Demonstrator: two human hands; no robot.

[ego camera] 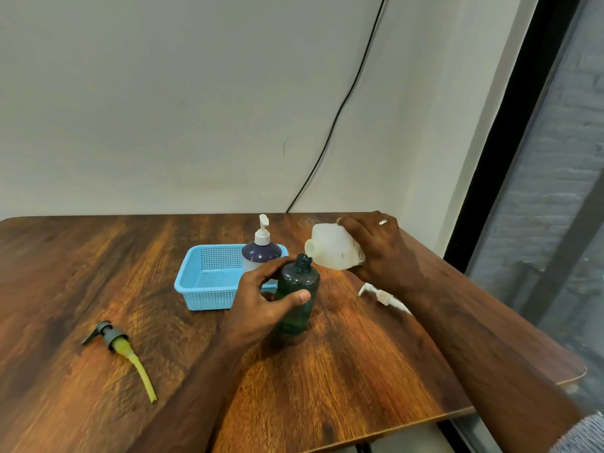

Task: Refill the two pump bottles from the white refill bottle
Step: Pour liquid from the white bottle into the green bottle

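Near the middle of the wooden table (343, 371), the uncapped translucent green plastic bottle (298, 299) stands upright, the left hand (261, 302) curled around it, thumb across its front. Just above its neck, the right hand (382, 250) grips the tilted white refill bottle (330, 246), mouth pointing left.
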